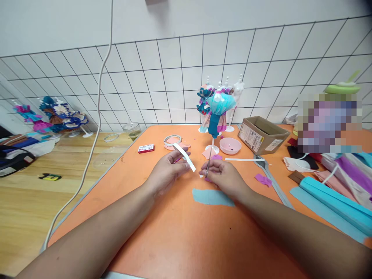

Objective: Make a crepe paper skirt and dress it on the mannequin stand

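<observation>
Between the thumb and fingers of my left hand (168,168) is a short white strip (188,158), its free end angled down to the right. My right hand (223,176) grips slim metal scissors (209,161) with the blades pointing up and away; most of the handle is hidden by the fingers. The two hands are apart, above the orange table. A light-blue crepe paper piece (212,197) lies flat just below my right hand. Straight ahead stands a small dress form (215,120) in a turquoise and teal paper dress. A white scrap shows beside my right fingertips.
A tape roll (172,140) and red-white small box (146,148) lie beyond my left hand. Behind my right are a pink bowl (230,146), cardboard box (263,135) and white strip (244,159). Blue crepe rolls (334,205) cover the right side. A cable (99,100) hangs left.
</observation>
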Motion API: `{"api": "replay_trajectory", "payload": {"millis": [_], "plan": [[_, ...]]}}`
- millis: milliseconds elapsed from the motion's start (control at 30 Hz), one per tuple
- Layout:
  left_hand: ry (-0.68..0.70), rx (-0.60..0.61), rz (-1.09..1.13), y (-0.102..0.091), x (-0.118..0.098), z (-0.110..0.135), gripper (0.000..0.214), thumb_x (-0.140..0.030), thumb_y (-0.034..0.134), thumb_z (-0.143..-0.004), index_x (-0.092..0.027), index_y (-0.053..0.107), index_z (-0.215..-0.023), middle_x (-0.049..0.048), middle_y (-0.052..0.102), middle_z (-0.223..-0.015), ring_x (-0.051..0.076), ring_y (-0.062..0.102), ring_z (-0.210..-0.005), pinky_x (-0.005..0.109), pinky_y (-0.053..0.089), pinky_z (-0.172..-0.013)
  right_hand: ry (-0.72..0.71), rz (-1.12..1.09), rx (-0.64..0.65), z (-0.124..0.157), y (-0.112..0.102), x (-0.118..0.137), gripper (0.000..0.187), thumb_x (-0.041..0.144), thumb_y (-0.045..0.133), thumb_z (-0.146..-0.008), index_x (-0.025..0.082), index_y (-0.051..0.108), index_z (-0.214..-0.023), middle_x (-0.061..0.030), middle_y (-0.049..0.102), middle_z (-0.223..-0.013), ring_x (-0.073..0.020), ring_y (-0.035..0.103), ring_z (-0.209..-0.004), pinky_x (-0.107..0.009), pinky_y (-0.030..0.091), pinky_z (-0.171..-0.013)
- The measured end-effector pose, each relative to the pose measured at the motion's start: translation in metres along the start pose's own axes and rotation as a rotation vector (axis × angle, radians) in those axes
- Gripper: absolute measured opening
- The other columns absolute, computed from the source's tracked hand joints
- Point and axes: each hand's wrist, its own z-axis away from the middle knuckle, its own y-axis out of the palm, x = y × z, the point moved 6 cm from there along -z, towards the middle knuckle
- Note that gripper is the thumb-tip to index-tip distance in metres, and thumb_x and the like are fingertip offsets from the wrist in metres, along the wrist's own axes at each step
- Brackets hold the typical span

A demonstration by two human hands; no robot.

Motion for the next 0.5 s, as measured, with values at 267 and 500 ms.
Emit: {"api": "replay_trajectory", "payload": {"millis": [267,500], "plan": [[-0.092,0.033,0.047,0.017,0.004,0.01,0.064,-0.005,0.072,-0.063,-0.02,0.054,-0.122,0.0083,0.052,-0.125,0.011,0.06,-0.081,0.028,0.05,-0.08,-0.034,-0.069,-0.011,0.001,0.002,0.004,0.022,0.027,0.075,-0.065,0.017,0.059,-0.077,0.0007,0.064,-0.077,-0.0149,0.061,-0.077,-0.027,0.045,-0.072],[-0.04,0.028,-0.066,0.019,0.001,0.01,0.062,-0.009,0.073,-0.063,-0.02,0.054,-0.122,0.0081,0.052,-0.124,0.014,0.06,-0.091,0.028,0.048,-0.083,-0.008,-0.078,-0.01,0.001,0.002,0.002,0.025,0.028,0.075,-0.064,0.018,0.056,-0.076,0.0009,0.065,-0.078,-0.0153,0.062,-0.077,-0.029,0.044,-0.075]]}}
